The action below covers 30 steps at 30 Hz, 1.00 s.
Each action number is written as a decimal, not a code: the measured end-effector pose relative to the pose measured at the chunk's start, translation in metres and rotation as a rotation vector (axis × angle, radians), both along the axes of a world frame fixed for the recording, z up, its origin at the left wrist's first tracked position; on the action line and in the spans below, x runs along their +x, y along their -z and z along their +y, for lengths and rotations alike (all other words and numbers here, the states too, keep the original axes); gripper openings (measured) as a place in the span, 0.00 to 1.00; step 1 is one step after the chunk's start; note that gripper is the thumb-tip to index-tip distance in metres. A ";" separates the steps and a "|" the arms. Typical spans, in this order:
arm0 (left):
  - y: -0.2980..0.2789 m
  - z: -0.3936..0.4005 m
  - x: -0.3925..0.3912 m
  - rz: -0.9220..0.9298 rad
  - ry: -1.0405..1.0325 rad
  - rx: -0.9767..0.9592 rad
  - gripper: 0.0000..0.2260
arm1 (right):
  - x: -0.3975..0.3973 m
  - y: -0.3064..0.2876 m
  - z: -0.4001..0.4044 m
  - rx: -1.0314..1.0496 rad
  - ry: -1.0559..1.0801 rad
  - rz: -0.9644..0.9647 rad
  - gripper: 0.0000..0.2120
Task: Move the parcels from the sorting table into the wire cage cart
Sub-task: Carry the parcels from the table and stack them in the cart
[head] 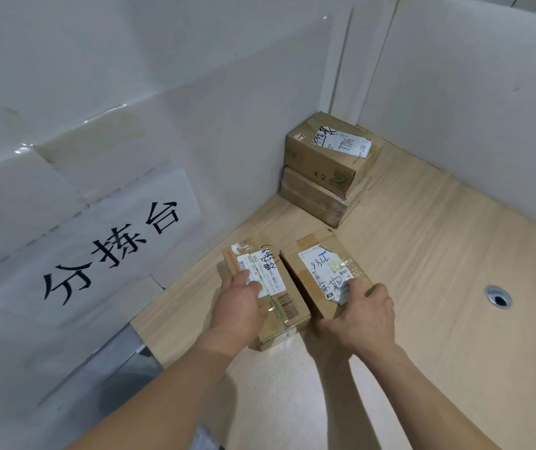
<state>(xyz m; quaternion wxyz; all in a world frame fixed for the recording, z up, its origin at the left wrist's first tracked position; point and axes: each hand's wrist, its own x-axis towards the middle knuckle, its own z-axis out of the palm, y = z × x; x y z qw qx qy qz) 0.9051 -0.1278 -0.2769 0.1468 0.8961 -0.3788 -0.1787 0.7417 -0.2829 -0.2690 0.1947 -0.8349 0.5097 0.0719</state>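
Four parcels were in my view on the sorting table [422, 254], a pale wood-grain surface boxed in by white panels. Two of them lay side by side near the table's left wall, close but with a narrow gap between. The left parcel [279, 293] carried a white label with barcodes and handwriting, and my left hand [239, 298] lay on its near end, palm down, fingers resting across the label; that grip looked flat rather than curled round the box. The right parcel [322, 271] sat slightly tilted, with a torn white label marked in blue ink. My right hand [365, 315] took hold of its near corner, fingers curled over the top edge and thumb low on the near side, so that grip was closed on the box.

The other two were well apart from these, stacked in the far corner where the panels met: the top box [328, 154] bore a label reading 7786, and it rested on the lower box [315, 199], which was wrapped in clear tape.

A paper sign [111, 251] with three large black characters was taped to the left panel. A round metal-rimmed hole [499, 297] sat in the table to the right.
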 end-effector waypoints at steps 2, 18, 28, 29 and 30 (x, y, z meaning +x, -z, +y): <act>-0.003 0.003 0.003 0.023 0.013 0.008 0.19 | -0.004 -0.003 0.006 0.020 0.000 -0.013 0.45; 0.002 0.012 0.004 0.252 -0.168 -0.180 0.32 | 0.004 -0.013 -0.028 0.189 0.020 -0.217 0.21; 0.001 0.030 0.025 0.413 -0.068 -0.062 0.39 | -0.037 0.012 0.024 0.438 0.218 -0.312 0.14; 0.001 0.031 0.026 0.413 -0.047 -0.051 0.39 | -0.040 0.013 0.031 0.442 0.235 -0.317 0.14; 0.001 0.031 0.027 0.408 -0.024 -0.038 0.39 | -0.043 0.014 0.037 0.443 0.253 -0.324 0.14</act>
